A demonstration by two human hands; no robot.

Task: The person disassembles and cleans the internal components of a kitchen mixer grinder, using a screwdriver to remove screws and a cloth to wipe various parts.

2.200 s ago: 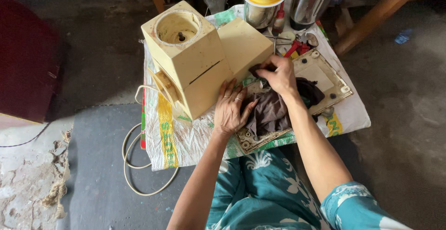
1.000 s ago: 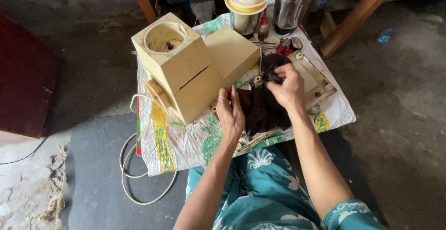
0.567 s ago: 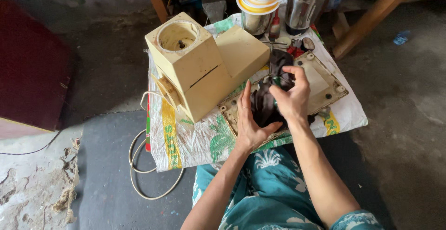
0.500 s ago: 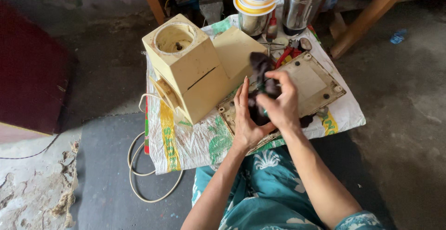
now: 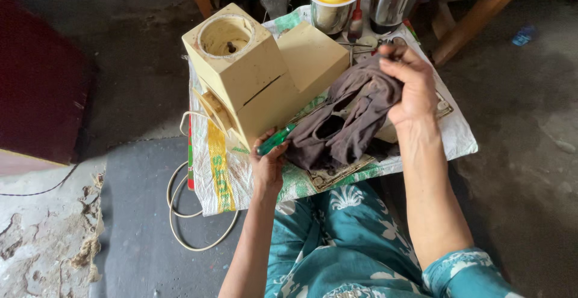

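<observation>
My right hand (image 5: 412, 84) grips a dark brown cloth (image 5: 346, 120), fingers bunched tight on its upper end, lifting it so the rest hangs down over a flat cream panel (image 5: 394, 130). My left hand (image 5: 268, 165) is wrapped around a green-handled screwdriver (image 5: 276, 139), just beside the cloth's lower edge. Both sit above a printed woven sack (image 5: 220, 171) spread on the floor. To the left of the cloth stands a cream appliance housing (image 5: 253, 75) with a round opening on top. Behind it are two steel jars (image 5: 361, 0). A white cord (image 5: 186, 214) loops on the floor.
</observation>
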